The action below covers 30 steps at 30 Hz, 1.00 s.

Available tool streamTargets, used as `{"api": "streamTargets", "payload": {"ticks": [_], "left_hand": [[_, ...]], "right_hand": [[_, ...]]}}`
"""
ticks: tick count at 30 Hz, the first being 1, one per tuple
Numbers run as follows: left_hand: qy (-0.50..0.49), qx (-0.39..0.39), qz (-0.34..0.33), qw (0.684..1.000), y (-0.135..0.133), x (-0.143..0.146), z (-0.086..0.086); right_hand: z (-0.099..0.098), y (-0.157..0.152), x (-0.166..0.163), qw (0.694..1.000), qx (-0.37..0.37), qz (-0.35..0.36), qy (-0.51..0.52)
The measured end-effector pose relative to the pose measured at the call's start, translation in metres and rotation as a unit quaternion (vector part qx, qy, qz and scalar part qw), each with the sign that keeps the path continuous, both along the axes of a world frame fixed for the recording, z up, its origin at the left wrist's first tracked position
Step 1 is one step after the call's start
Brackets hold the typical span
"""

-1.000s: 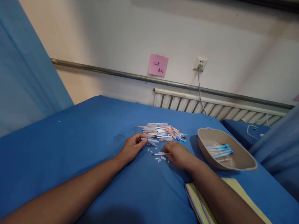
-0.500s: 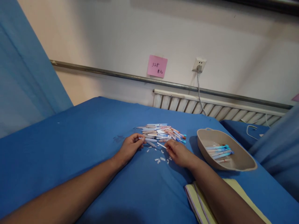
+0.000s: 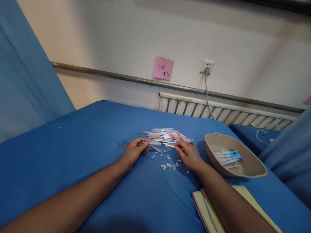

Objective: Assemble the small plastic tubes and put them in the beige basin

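Note:
A heap of pens (image 3: pixel 167 135) with white, blue and orange barrels lies on the blue sheet (image 3: pixel 92 142). My left hand (image 3: pixel 133 152) rests at the heap's near left edge, fingers pinched on a clear pen barrel (image 3: pixel 155 143). My right hand (image 3: pixel 189 154) is at the near right edge, pinching a thin white refill (image 3: pixel 170 146) that points toward the left hand. Several small white caps (image 3: pixel 167 165) lie scattered on the sheet between and below both hands.
A beige oval basin (image 3: pixel 252 168) holding a few blue-capped pens (image 3: pixel 227 156) sits to the right. A yellow notebook (image 3: pixel 206 207) lies under my right forearm. A radiator, a wall socket with a cable and a pink note are behind.
My right hand lifted the thin refill from the sheet and moved it up toward the heap and the left hand. The left hand shifted slightly, keeping its barrel.

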<state>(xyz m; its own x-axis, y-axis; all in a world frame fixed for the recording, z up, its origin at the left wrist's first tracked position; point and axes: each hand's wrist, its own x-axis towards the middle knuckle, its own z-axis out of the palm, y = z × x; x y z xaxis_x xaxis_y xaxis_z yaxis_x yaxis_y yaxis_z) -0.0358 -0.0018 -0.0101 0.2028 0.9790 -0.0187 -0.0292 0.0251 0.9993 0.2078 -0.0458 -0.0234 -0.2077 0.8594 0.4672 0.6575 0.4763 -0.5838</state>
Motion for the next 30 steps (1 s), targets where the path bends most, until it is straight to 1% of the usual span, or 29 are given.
{"api": "streamTargets", "payload": {"ticks": [6,15,21,26,28,30], "left_hand": [[-0.009,-0.005,0.014,1.0,0.0,0.0,0.0],[-0.005,-0.003,0.013,1.0,0.001,0.001,0.0],[0.006,0.007,-0.009,1.0,0.0,0.0,-0.001],[0.035,0.025,-0.048,0.998,-0.006,0.001,0.002],[0.047,0.03,-0.046,0.997,-0.008,0.002,0.004],[0.052,0.033,-0.043,0.997,-0.01,0.003,0.005]], "right_hand": [[0.001,-0.001,0.001,1.0,0.0,-0.001,-0.01],[0.0,0.0,0.002,1.0,0.019,-0.005,-0.002],[0.002,-0.002,0.0,1.0,0.017,0.004,-0.001],[0.001,-0.004,-0.007,0.999,-0.011,0.018,0.038],[0.001,-0.005,-0.01,0.997,-0.038,0.01,0.071],[-0.001,-0.005,-0.011,0.991,-0.081,0.004,0.108]]}}
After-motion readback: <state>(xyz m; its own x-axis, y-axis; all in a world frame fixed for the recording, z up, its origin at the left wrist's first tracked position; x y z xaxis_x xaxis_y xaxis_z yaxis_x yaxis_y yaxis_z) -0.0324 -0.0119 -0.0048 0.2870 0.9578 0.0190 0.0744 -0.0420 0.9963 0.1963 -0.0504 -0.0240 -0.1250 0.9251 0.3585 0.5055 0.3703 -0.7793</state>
